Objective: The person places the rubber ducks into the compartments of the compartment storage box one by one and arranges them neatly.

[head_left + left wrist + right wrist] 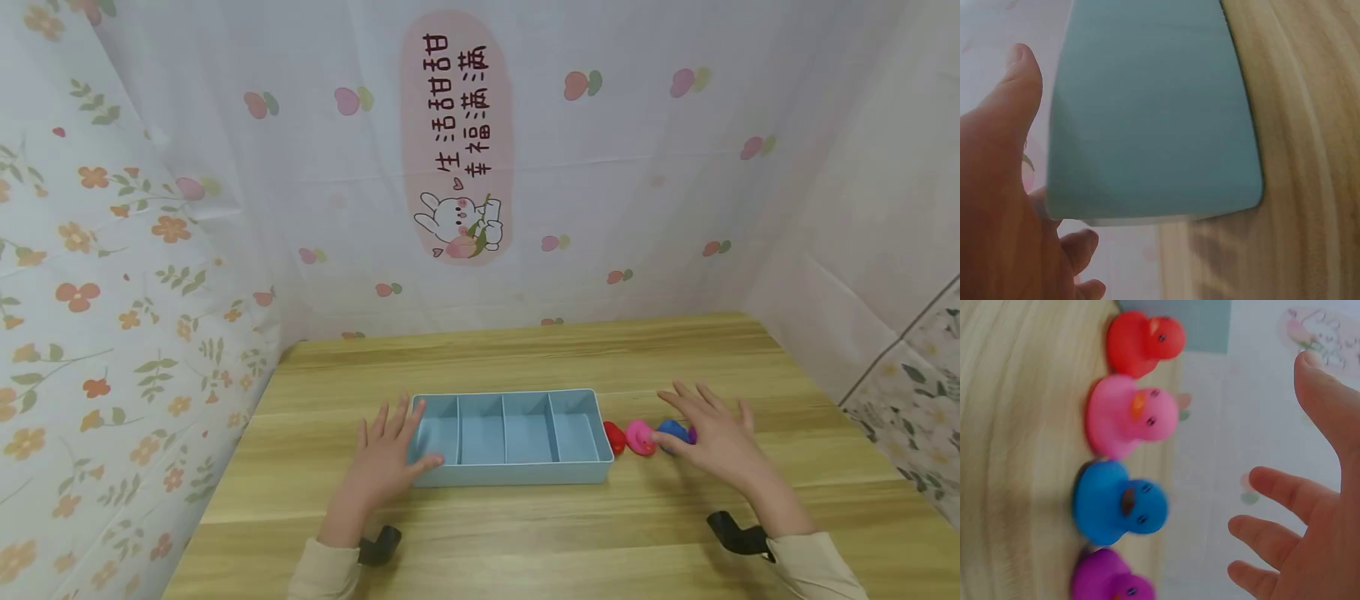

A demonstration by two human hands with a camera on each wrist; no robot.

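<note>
A light blue tray (517, 475) with several side-by-side compartments lies lengthwise on the table. My left hand (384, 454) is at its left end, fingers spread; whether it touches the rim I cannot tell. In the left wrist view the tray's blue side wall (1154, 119) fills the middle. Right of the tray, toy ducks stand in a row: red (1132, 347), pink (1113, 422), blue (1100, 506) and purple (1100, 575). Over the row's right end hovers my right hand (716, 442), fingers apart and holding nothing. It partly hides the blue and purple ducks in the head view.
The wooden table (510, 542) runs up to a white printed cloth (637, 192) at the back. Flowered cloth (135, 333) hangs along the left side, and more cloth hangs at the right. A black strap piece (738, 533) sits by each wrist.
</note>
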